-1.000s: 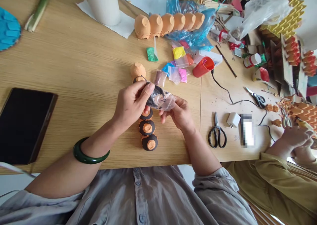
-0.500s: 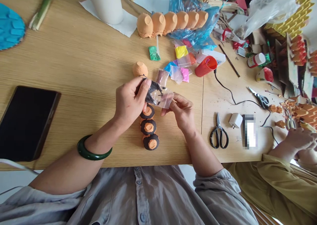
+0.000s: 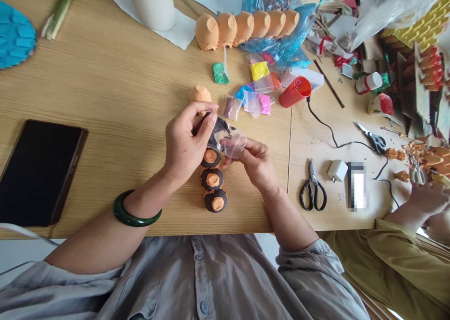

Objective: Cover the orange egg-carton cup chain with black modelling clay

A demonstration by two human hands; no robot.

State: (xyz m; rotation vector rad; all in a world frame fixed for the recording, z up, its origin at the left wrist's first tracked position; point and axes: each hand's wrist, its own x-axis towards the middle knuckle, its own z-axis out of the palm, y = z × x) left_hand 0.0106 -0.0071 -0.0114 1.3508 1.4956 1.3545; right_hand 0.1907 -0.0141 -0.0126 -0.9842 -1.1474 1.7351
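A small clear plastic bag with black clay (image 3: pixel 218 131) is held between my two hands. My left hand (image 3: pixel 186 134) pinches its clay-filled end, thumb on top. The fingers of my right hand (image 3: pixel 256 160) are closed on the bag's clear end. Under the hands runs a row of orange egg-carton cups (image 3: pixel 212 179), its near cups ringed in black around orange tops. The plain orange cup (image 3: pixel 200 94) at the row's far end shows beyond my left hand; the stretch between is hidden.
Bags of coloured clay (image 3: pixel 259 71), a red cup (image 3: pixel 295 92) and an orange egg-carton strip (image 3: pixel 242 28) lie beyond the hands. Black-handled scissors (image 3: pixel 312 188) and a white charger (image 3: pixel 337 171) are at right, a tablet (image 3: pixel 38 172) at left. A co-worker's hand (image 3: pixel 427 200) is far right.
My left forefinger has lifted and stretched over the top of the bag. My right hand has shifted slightly left along the clear end. The view has moved a little.
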